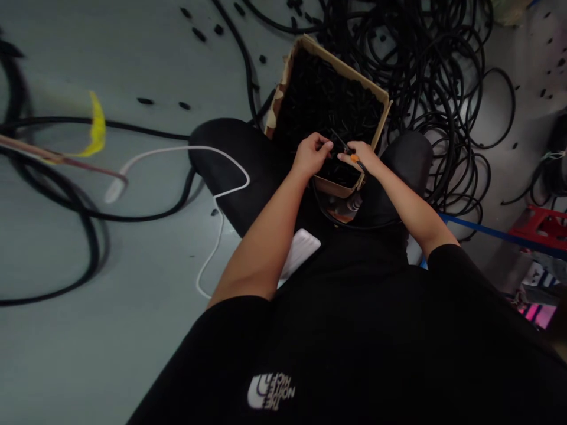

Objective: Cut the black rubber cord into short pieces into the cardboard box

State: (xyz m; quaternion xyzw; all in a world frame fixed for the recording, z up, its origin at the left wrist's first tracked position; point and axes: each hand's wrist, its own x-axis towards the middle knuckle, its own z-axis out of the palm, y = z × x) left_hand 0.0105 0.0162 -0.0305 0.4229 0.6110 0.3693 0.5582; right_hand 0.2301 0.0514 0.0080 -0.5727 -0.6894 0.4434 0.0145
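Observation:
My left hand [312, 154] is closed in a pinch over the near part of a cardboard box [290, 71]; whatever small dark thing lies between its fingertips cannot be made out. My right hand [361, 156] is wrapped round a cutting tool [354, 158] with black and orange handles, its dark tip pointing up and left over the box. Many short black pieces [330, 88] fill the box, which stands between my knees. A black cable [336, 221] curves below the box, close under both hands.
Tangled black cable [425, 77] covers the floor at the upper right. Loose black pieces lie at the upper left. A white cord [220, 236] runs beside my left leg, a white object [303, 251] rests on my lap, and a red stool [540, 229] stands right.

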